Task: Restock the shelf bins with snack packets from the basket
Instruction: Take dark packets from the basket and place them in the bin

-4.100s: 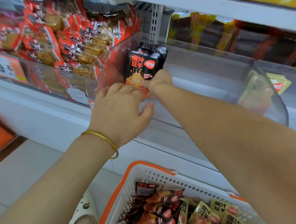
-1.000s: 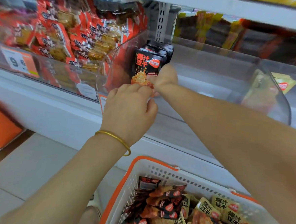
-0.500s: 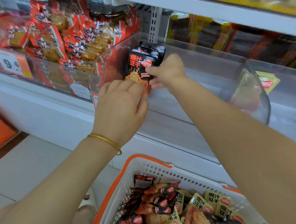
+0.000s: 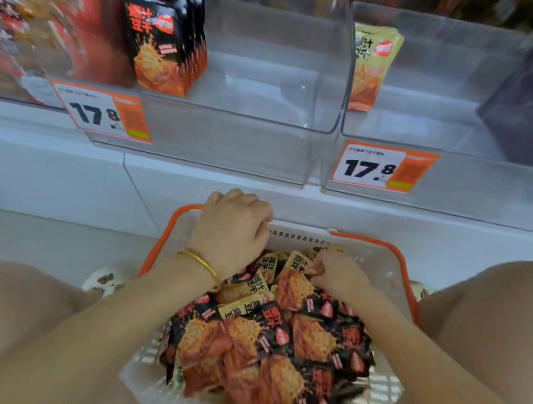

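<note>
A white basket with an orange rim (image 4: 370,240) sits below me, full of black-and-orange and yellow-topped snack packets (image 4: 257,355). My right hand (image 4: 337,277) is down in the basket and pinches the top edge of a yellow-topped packet (image 4: 297,264). My left hand (image 4: 231,231) hovers over the basket's far left corner with its fingers curled under; its palm is hidden. On the shelf above, a clear middle bin (image 4: 265,107) holds a row of upright black packets (image 4: 162,43) at its left end. The clear right bin (image 4: 447,126) holds a yellow packet (image 4: 371,64).
A bin at the far left (image 4: 35,18) is packed with red packets. Orange price tags reading 17.8 (image 4: 101,113) (image 4: 384,167) hang on the bin fronts. A dark blurred shape (image 4: 527,100) fills the right bin's far end. My legs flank the basket; a white shoe (image 4: 105,280) is on the floor.
Both hands have left the black packets in the middle bin and dropped to the basket. The view has tilted down. My right hand now pinches a yellow-topped packet.
</note>
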Tool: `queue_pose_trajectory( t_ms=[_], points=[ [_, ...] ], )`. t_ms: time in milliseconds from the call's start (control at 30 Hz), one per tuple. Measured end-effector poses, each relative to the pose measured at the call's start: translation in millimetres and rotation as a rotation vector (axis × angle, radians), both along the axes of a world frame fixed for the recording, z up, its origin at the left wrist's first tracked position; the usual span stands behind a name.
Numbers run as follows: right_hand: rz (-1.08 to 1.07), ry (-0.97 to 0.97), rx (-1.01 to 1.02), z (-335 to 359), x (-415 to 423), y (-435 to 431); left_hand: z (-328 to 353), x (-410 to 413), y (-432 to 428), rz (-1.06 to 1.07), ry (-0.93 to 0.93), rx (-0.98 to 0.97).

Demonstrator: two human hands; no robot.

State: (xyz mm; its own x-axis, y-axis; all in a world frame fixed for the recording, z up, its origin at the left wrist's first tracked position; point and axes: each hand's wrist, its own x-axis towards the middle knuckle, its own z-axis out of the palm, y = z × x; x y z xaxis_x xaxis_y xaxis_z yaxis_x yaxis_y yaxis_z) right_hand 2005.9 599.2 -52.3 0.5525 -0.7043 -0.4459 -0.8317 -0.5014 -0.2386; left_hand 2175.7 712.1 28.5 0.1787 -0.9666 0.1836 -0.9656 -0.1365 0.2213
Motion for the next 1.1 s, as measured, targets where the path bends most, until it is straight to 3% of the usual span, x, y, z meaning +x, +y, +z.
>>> queue_pose_trajectory(
  t_ms=[167, 267, 433, 600, 733, 867, 967, 1100],
  points=[
    [0.139, 0.338, -0.216, -57, -18, 5, -17, -19, -5, -0.025, 0.014, 0.082],
    [0.106, 0.312, -0.245, -67, -23, 8, -24, -23, -7, -0.042, 0.047, 0.083],
    [0.082, 0.029, -0.257, -38, -15, -1, -31, -19, -9, -0.067, 0.072, 0.098],
    [0.121, -0.224, 0.009, 18, -2, -10, -33, -14, -11, -0.157, 0.108, 0.246],
    [-0.065, -0.649, 0.377, 67, 7, 6, -18, -9, -7, -0.106, 0.311, 0.25],
    [-0.334, -1.005, 0.677, 81, 10, 21, 13, 10, 1, 0.012, 0.683, 0.121],
    [-0.335, -1.128, 0.926, 90, 16, 39, 39, 25, 13, 0.084, 0.924, -0.056],
    [-0.185, -1.174, 0.687, 129, 55, 57, 69, 35, 20, 0.143, 1.053, -0.304]
  ],
)
